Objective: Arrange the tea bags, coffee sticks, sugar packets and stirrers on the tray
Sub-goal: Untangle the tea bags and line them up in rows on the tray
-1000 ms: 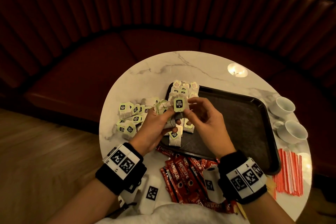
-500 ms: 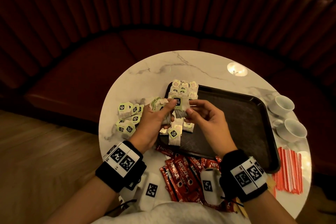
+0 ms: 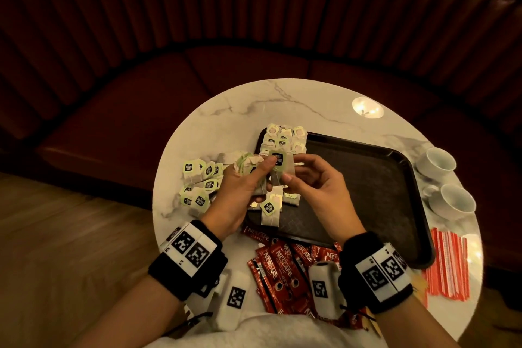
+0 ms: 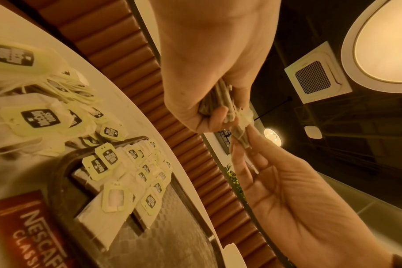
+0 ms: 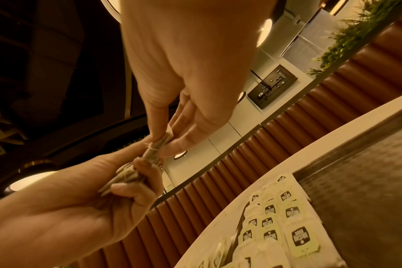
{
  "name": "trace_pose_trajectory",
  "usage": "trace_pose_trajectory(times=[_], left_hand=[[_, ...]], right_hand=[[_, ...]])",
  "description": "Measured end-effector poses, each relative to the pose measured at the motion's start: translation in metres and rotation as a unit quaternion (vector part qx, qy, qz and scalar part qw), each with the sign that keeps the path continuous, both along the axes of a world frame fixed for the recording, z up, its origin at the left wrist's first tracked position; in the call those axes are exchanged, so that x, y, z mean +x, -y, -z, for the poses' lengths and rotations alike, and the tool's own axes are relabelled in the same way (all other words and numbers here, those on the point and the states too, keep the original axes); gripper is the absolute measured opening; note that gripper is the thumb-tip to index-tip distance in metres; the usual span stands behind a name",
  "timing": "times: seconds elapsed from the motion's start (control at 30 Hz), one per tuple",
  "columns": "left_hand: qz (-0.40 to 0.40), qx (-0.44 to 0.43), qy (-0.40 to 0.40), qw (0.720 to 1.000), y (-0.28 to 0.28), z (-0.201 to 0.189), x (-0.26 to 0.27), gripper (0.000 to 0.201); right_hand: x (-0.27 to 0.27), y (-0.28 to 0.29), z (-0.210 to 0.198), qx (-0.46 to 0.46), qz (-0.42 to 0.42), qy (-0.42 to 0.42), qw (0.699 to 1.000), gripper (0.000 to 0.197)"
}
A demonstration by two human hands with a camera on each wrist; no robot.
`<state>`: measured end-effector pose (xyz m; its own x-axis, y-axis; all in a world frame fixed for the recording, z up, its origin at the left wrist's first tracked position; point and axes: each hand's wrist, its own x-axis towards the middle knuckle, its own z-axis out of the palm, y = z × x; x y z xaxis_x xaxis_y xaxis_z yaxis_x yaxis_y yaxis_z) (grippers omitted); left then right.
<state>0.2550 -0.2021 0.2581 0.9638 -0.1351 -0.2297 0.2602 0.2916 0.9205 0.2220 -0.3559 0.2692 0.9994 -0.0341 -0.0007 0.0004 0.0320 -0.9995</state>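
Tea bags being dealt onto the tray.
Left hand [image 3: 240,192] grips a bunch [image 3: 250,165]; right hand [image 3: 316,186] pinches one bag [image 3: 279,167] off it, evidently to extend rows at tray's [image 3: 395,178] 10 o'clock.

My left hand [image 3: 240,186] clenched, thumb stretched toward my right hand [image 3: 316,189], whose thumb and forefinger seemed pinched together.

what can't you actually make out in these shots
- How many tea bags the left hand holds: its grip covers the bunch in every view.
- Sugar packets: none clearly visible; head view, the right wrist hides that table edge.
- Coffee sticks: count unclear, overlapped and partly hidden by the wrist cameras.
- Stirrers: too fine to count.
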Motion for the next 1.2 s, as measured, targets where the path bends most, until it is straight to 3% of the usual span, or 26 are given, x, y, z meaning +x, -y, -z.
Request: trace_pose_trajectory(times=[0.3, 0.47, 0.53, 0.67, 0.83, 1.2], left_hand=[[0.003, 0.038, 0.025, 0.999, 0.002, 0.006, 0.000, 0.009], [-0.004, 0.016, -0.027, 0.999, -0.006, 0.015, 0.000, 0.030], [-0.017, 0.010, -0.062, 0.998, -0.010, 0.018, 0.000, 0.042], [-0.019, 0.027, -0.088, 0.996, -0.016, 0.026, 0.000, 0.036], [0.003, 0.008, -0.107, 0.994, -0.018, 0.025, -0.004, 0.035], [0.006, 0.011, -0.115, 0.993, -0.019, 0.026, -0.004, 0.034]], right_hand=[[0.000, 0.008, 0.013, -0.043, 0.004, -0.054, 0.998, 0.017], [0.005, 0.029, 0.037, -0.005, 0.080, -0.148, 0.986, 0.013], [0.007, 0.038, 0.052, -0.049, 0.095, -0.191, 0.976, 0.009], [0.010, 0.043, 0.076, -0.155, 0.088, -0.268, 0.947, 0.004], [0.012, 0.034, 0.090, -0.257, 0.056, -0.283, 0.922, 0.015], [0.013, 0.032, 0.088, -0.315, 0.037, -0.271, 0.909, 0.031]])
